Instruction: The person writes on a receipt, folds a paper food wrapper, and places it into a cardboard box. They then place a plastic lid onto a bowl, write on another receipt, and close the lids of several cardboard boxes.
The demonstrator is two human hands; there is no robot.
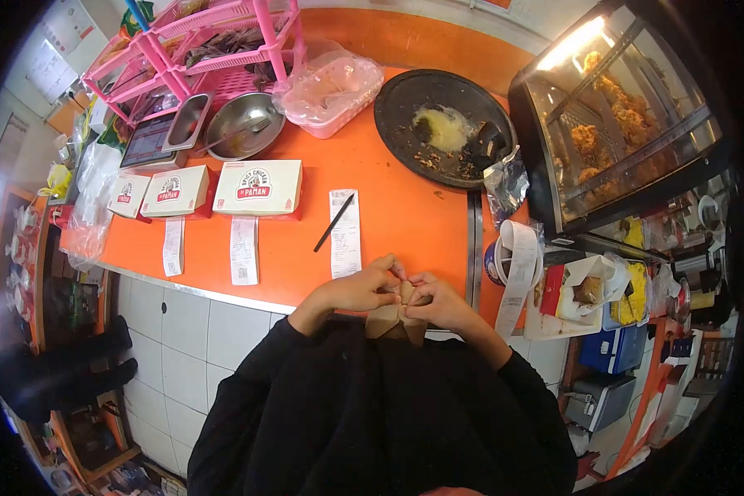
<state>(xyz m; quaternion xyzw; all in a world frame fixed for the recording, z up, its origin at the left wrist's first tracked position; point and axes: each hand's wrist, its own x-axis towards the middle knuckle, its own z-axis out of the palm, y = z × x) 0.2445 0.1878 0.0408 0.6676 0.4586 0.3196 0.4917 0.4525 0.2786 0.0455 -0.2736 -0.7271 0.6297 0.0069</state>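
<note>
Folding appears partway: your left fingers and right fingers pinch brown paperboard between them, its panels creased but apparently unclosed. Three closed boxes sit beyond your left fingers on the counter.

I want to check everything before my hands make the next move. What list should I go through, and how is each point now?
1. Left hand and right hand both on the brown carton: ok.
2. Carton set down on the orange table: not ok, held at the near edge.
3. Carton folded fully: cannot tell, fingers hide part.
4. Black pen within view: ok, lying across a receipt.
5. Food inside the largest white box: cannot tell, lid closed.
</note>
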